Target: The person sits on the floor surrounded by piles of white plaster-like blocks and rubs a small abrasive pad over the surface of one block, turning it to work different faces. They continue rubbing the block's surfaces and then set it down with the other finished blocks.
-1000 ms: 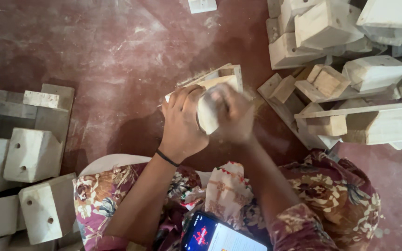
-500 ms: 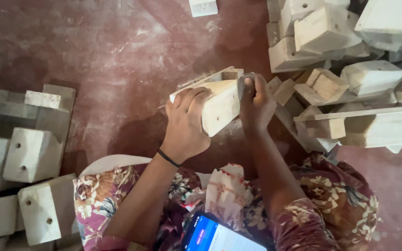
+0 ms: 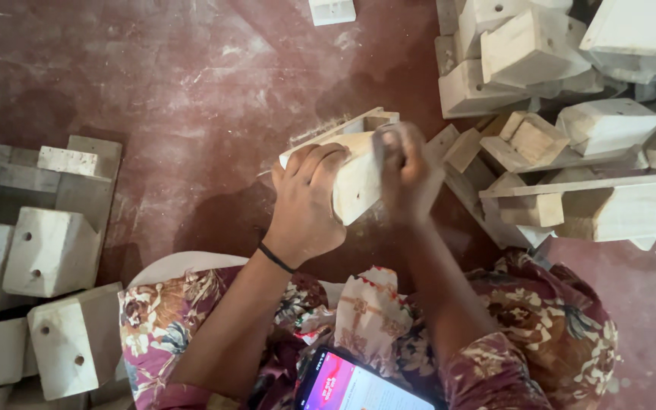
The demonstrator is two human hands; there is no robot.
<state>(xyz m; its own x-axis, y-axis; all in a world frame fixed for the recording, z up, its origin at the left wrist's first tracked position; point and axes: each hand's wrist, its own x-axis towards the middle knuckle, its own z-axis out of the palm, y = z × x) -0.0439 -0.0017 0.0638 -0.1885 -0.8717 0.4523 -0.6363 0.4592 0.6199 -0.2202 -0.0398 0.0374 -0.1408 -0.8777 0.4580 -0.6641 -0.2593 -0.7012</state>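
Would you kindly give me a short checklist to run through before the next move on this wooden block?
1. Left hand grips the wooden block: ok.
2. Right hand lies on the block's right face: ok; whether it holds an abrasive, cannot tell.
3. Block clear of the pile of wooden pieces at right: ok, apart.
4. Finished blocks at left out of the way: ok.
5. Phone on the lap, steady: cannot tell.

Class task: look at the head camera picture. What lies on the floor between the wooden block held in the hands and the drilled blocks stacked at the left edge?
In the head view, only bare, dusty red floor lies between the held wooden block and the drilled blocks.
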